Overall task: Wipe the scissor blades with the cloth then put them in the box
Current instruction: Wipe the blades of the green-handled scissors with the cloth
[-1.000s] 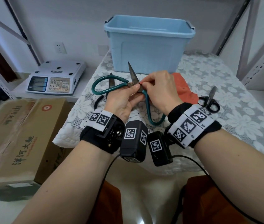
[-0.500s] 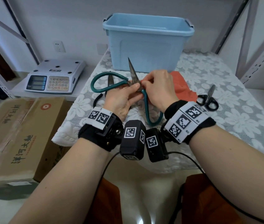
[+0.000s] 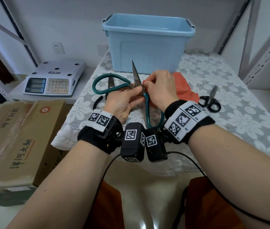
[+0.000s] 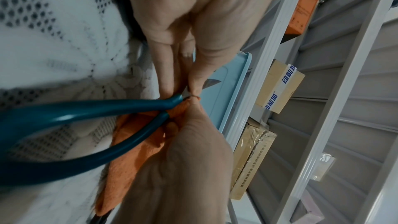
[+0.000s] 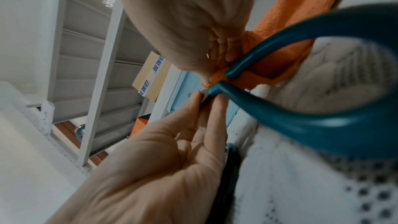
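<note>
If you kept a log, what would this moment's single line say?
step: wiping blade | left hand: pinches green-handled scissors near pivot | right hand: pinches orange cloth on blade | blue box: behind, open

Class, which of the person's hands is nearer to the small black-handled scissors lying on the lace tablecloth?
Right. The right hand, pinching the orange cloth, is beside the small black scissors; the left hand, gripping the green-handled scissors, is farther off, beyond the right.

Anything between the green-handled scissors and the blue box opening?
Nothing visible. The green-handled scissors, held by the left hand with the right hand pinching the orange cloth at the blades, sit just in front of the blue box, which has no lid on.
</note>
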